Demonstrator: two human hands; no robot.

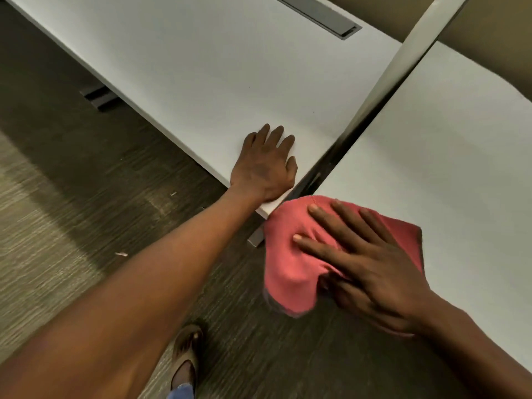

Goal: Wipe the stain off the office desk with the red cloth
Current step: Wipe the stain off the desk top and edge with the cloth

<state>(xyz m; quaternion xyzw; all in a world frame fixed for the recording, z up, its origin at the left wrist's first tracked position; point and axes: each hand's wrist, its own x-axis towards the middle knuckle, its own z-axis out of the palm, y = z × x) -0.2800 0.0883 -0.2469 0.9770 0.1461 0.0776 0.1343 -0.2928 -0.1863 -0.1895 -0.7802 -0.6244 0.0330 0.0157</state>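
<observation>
The red cloth (288,254) lies over the near corner of the right-hand white desk (446,156), with part of it hanging past the front edge. My right hand (362,254) presses flat on the cloth with fingers spread and the thumb tucked under the cloth's edge. My left hand (263,165) rests palm down on the near corner of the left white desk (216,70), holding nothing. I see no stain on either surface.
A pale upright divider panel (403,61) runs between the two desks. A grey cable slot (319,15) is set into the left desk at the far edge. Dark wood-look floor (72,197) lies below, with my foot (185,355) in a sandal.
</observation>
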